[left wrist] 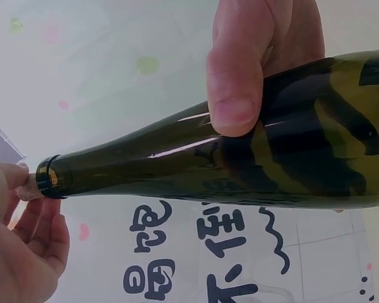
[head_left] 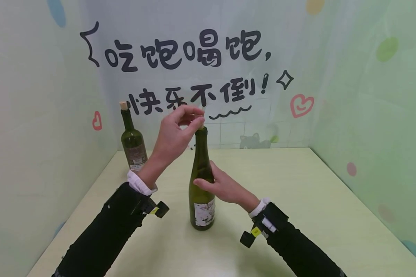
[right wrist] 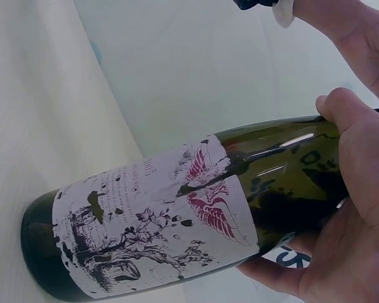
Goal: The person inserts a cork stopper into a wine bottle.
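A green glass wine bottle [head_left: 202,154] stands upright on the table, its white label [right wrist: 151,221] worn and partly torn. My right hand [head_left: 225,184] grips it around the body, thumb across the front, below the shoulder. Up at the mouth, my left hand [head_left: 176,132] pinches a cork [left wrist: 29,187] between thumb and fingers. In the left wrist view the cork's lower end sits in the bottle mouth [left wrist: 52,177], with the rest sticking out. Most of the cork is hidden by fingers in the head view.
A second green wine bottle [head_left: 133,144], with a cork [head_left: 123,105] in its top, stands at the back left behind my left forearm. The pale table [head_left: 263,173] is enclosed by printed walls at the back and both sides.
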A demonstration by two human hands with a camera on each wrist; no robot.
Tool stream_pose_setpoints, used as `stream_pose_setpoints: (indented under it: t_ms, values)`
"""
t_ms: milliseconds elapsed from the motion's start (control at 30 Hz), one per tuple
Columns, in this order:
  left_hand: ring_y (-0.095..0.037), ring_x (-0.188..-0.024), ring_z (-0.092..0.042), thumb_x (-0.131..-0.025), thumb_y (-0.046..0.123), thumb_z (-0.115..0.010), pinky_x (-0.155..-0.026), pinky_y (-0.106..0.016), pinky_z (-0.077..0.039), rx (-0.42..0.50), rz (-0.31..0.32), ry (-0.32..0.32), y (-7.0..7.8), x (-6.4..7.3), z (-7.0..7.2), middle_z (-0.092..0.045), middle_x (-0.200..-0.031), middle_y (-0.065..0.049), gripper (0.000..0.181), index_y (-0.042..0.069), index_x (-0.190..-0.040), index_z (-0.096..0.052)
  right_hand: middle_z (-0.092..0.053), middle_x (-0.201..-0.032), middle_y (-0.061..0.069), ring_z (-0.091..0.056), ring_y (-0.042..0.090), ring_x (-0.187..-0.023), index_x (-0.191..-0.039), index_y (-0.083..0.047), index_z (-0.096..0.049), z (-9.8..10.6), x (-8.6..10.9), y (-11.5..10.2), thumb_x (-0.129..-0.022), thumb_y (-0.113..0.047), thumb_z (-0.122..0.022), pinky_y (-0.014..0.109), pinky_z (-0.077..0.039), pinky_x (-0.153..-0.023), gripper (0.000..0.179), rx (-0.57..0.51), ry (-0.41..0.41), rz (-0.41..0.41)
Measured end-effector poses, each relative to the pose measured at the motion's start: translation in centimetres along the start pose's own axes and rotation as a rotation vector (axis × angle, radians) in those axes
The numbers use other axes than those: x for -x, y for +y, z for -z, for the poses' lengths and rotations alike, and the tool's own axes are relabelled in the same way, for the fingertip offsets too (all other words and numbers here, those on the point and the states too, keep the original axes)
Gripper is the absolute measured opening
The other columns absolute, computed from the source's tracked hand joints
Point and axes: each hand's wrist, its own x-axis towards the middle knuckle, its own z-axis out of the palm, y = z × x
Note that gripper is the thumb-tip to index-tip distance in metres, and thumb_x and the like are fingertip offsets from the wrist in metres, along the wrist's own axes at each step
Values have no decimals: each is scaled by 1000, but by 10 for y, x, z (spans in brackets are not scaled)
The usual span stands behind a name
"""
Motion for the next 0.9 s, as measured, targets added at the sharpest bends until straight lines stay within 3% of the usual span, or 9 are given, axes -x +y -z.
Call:
stream_pose_setpoints:
  t_ms: [200, 467, 700, 900]
  values:
    - [-22, -86, -63, -91, 4, -62, -84, -31, -48, 2, 4, -7, -2, 2, -1, -65, -101, -13, 20, -7, -108, -62, -49, -123, 4, -56, 23, -109, -141, -17, -28, -2, 0, 1, -91, -46, -59, 43, -47, -92, 65, -7, -2, -10]
    - [-23, -87, -62, -90, 2, -62, -84, -34, -50, -4, -44, -20, -9, 4, -3, -65, -100, -13, 19, -6, -107, -63, -49, -121, 4, -57, 23, -108, -141, -16, -28, -2, 0, 0, -92, -44, -59, 41, -47, -90, 64, -3, 2, 1]
    - [-17, -90, -62, -91, 8, -63, -84, -32, -51, 64, -25, -34, -42, 6, -9, -64, -101, -7, 20, -1, -109, -64, -49, -121, 5, -57, 23, -108, -141, -16, -29, -2, 0, 1, -92, -44, -58, 41, -47, -90, 64, 2, 8, 1]
    - [-14, -88, -63, -92, 13, -63, -80, -32, -52, 135, -53, -29, -49, 7, -10, -63, -100, -3, 18, 2, -107, -63, -49, -122, 4, -56, 23, -108, -142, -17, -28, -1, -1, 2, -92, -44, -58, 41, -48, -90, 65, -1, 8, 11]
